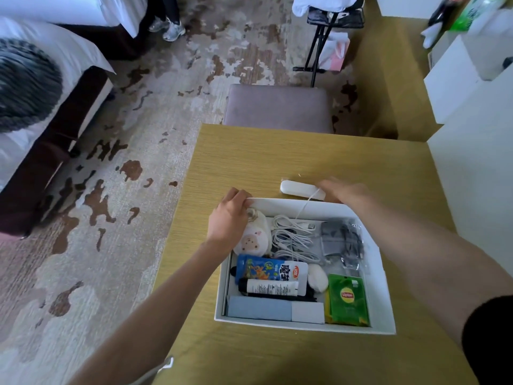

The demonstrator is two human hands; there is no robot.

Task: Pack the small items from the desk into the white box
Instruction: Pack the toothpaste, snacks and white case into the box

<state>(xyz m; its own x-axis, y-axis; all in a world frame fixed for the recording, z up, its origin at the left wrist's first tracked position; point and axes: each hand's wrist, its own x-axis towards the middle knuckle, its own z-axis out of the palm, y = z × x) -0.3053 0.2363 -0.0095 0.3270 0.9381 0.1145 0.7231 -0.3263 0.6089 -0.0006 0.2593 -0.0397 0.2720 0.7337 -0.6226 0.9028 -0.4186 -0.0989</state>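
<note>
Near edge of box: a pale blue flat carton (259, 308) lies along the near wall of the open white cardboard box (384, 309), well short of both hands.
Near right corner: a green Lipton tea sachet (348, 300), below the right forearm.
Middle: a white tube with a black cap (270, 287), touching a blue printed snack pouch (270, 269) just beyond it, under the left forearm.
Beside left hand: a round cream plush toy with a small face (254, 237), partly under the wrist; a coiled white cable (293, 238) to its right.
Left hand (229, 218): fingers curled over the box's far left corner, gripping the rim.
Right hand (344, 191): blurred, over the far wall; whether it grasps anything cannot be told.
Beyond the box: a white oblong device (298, 188) on the yellow wood-grain desk (249, 154), just left of the right hand, its thin cord trailing into the box.
</note>
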